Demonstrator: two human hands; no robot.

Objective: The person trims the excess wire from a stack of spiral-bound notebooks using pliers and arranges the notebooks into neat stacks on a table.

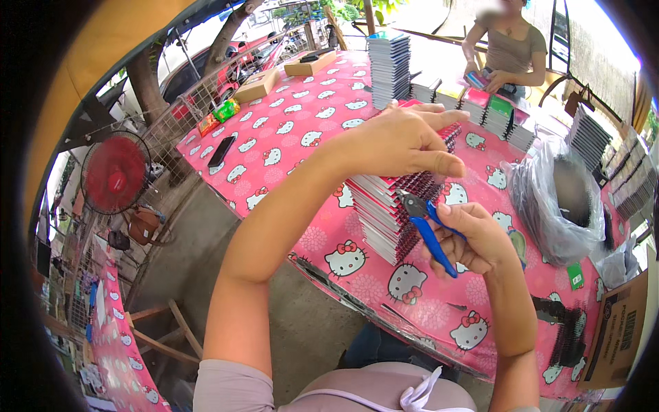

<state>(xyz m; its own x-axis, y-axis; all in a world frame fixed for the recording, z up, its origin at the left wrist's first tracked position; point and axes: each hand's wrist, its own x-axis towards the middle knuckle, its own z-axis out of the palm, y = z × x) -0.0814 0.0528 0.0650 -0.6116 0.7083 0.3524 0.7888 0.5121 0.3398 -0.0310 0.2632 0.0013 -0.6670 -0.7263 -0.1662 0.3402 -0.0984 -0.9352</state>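
A stack of spiral-bound notebooks [376,218] with red covers stands on the pink patterned tablecloth [309,230], its dark coils facing right. My left hand [401,143] lies over the top of the stack, fingers stretched out and holding nothing; it hides most of the upper cover. My right hand [477,237] is closed around a pair of wire cutters [431,246] with blue handles. The dark jaws of the cutters point up and left, close to the coils at the stack's right side. Whether they touch a coil I cannot tell.
Behind stand a taller notebook stack [389,72] and rows of notebooks [498,113]. A clear plastic bag [542,206] sits on the right, above a cardboard box [616,329]. A phone [221,152] lies left. Across the table a person [511,51] holds a small item.
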